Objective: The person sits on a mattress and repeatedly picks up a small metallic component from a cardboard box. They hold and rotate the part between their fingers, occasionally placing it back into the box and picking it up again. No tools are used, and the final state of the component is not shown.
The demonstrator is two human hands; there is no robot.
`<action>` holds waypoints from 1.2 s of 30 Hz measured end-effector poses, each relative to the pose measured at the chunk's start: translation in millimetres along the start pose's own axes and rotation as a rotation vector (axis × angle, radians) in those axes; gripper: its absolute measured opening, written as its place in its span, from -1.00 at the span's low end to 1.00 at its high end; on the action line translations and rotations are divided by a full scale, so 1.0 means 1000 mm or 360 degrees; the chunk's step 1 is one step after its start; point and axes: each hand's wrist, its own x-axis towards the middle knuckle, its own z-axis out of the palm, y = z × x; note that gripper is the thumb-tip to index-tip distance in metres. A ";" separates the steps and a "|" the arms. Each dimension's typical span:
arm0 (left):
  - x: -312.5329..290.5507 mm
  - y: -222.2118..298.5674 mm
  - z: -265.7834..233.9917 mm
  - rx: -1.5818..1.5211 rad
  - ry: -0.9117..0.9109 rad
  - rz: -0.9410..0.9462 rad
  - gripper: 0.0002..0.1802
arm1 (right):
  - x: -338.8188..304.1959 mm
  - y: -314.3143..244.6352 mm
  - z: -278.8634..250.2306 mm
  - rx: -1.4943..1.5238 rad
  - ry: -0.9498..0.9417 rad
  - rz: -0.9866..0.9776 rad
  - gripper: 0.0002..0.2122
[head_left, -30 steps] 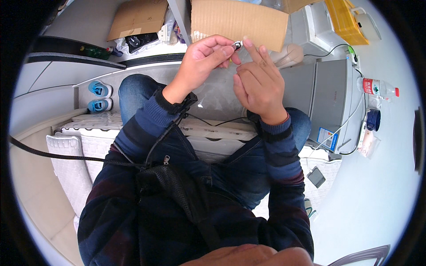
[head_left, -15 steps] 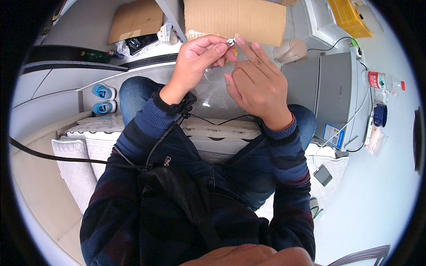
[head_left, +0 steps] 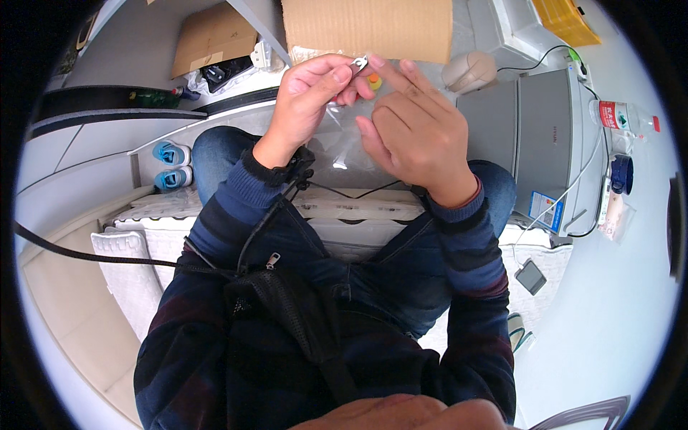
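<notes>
My left hand [head_left: 304, 97] is closed around a small silvery nail clipper [head_left: 360, 64], pinched between thumb and fingers at the top middle. The clipper's head points up toward my right hand [head_left: 423, 136]. On that hand the forefinger is stretched out with its tip at the clipper's jaws; I cannot tell whether they touch. The thumb of my right hand stands apart, and the other fingers are partly bent. This hand holds nothing. A small yellow-orange round item [head_left: 374, 81] shows behind the fingers of my left hand.
A cardboard box [head_left: 369, 29] lies beyond my hands. To the right stand a grey fridge [head_left: 537, 129] and a plastic bottle with a red label [head_left: 622, 118]. Blue shoes [head_left: 172, 165] sit at the left. A phone-like device [head_left: 531, 276] on a white cable lies at the lower right.
Both hands have shifted slightly left in the view. The clipper has turned a little and still meets the right forefinger's tip. The background has shifted slightly too.
</notes>
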 end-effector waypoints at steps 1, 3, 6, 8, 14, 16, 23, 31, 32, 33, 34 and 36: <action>0.000 0.000 0.000 0.0006 0.0003 0.0007 -0.66 | 0.000 0.000 0.000 -0.0001 0.0002 0.0001 -0.87; -0.001 0.000 0.002 0.0004 0.0019 0.0017 -0.66 | 0.000 0.001 0.001 -0.0003 0.0006 0.0002 -0.88; 0.000 0.001 0.001 0.0016 0.0021 0.0026 -0.68 | 0.000 0.001 0.001 0.0013 -0.0019 0.0001 -0.89; 0.001 0.001 0.000 0.0015 0.0026 0.0009 -0.69 | 0.001 0.001 0.002 0.0015 -0.0021 0.0001 -0.89; 0.000 0.003 0.001 0.0048 0.0079 -0.0013 -0.75 | 0.001 0.002 0.003 0.0031 -0.0030 0.0000 -0.90; 0.000 0.004 0.001 0.0060 0.0079 -0.0018 -0.76 | 0.001 0.001 0.003 0.0038 -0.0036 0.0006 -0.90; 0.000 0.006 0.002 0.0110 0.0096 -0.0046 -0.78 | -0.001 0.002 0.003 0.0049 -0.0031 0.0013 -0.91; 0.001 0.004 0.005 0.0071 0.0120 -0.0028 -0.76 | -0.001 0.002 0.006 0.0031 -0.0070 -0.0003 -0.91; 0.001 0.004 0.005 0.0064 0.0121 -0.0030 -0.76 | -0.001 0.001 0.007 0.0032 -0.0068 0.0003 -0.91; 0.001 0.004 0.005 0.0055 0.0124 -0.0031 -0.76 | -0.001 0.001 0.007 0.0031 -0.0066 0.0010 -0.91; 0.001 0.005 0.005 0.0068 0.0122 -0.0031 -0.76 | -0.001 0.001 0.008 0.0028 -0.0066 0.0007 -0.91; 0.001 0.006 0.005 0.0087 0.0123 -0.0030 -0.75 | -0.001 0.001 0.008 0.0017 -0.0066 0.0005 -0.90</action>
